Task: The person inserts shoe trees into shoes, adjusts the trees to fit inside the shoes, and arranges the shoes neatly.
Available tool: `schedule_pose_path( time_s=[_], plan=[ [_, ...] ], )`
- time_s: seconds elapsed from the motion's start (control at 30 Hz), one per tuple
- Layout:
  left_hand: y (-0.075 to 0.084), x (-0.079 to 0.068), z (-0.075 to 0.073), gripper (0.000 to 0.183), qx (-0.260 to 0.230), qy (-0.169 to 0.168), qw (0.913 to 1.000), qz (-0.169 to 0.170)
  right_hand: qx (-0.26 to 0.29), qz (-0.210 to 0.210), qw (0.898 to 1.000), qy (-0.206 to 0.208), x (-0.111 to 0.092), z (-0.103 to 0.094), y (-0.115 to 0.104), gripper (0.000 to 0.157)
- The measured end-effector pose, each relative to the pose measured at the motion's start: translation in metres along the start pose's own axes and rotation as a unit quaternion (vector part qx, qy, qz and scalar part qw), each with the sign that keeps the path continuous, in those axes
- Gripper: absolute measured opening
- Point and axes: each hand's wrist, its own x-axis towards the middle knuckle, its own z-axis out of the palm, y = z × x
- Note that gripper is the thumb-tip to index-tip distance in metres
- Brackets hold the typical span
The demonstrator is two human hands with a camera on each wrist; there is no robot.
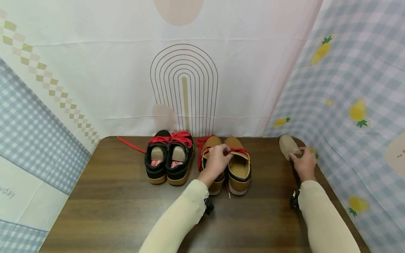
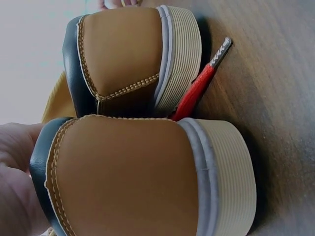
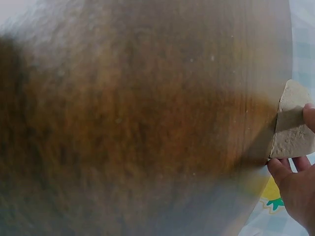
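Two brown shoes with red laces stand side by side on the table, heels toward me. My left hand reaches over the left brown shoe and covers much of its opening. Its thumb and fingertips pinch the tongue edge of the right brown shoe, beside the red lace. At the table's back right corner, my right hand grips the near end of a beige molded-pulp shoe insert. In the right wrist view, thumb and fingers lie on opposite sides of the insert.
To the left stand two black shoes with red laces, beige inserts inside them. One red lace trails left, and another lace's tip pokes out between the brown shoes. Patterned cloth walls the wooden table behind and on both sides.
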Motion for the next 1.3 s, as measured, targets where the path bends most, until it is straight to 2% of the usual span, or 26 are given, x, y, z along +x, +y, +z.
schedule_pose_path(
  time_s=[0.17,0.6,1.3],
  plan=[
    [0.0,0.0,-0.001,0.008,0.001,0.006,1.0,0.0,0.004,-0.011,1.0,-0.004,-0.001,0.0,0.0,0.053],
    [0.0,0.0,0.0,0.007,-0.004,-0.006,1.0,0.002,-0.005,-0.003,1.0,-0.03,-0.002,-0.002,0.004,0.057],
    [0.003,0.001,-0.001,0.007,0.008,-0.01,0.9999,0.002,-0.019,-0.072,0.997,-0.019,-0.008,-0.024,0.007,0.053]
  ],
)
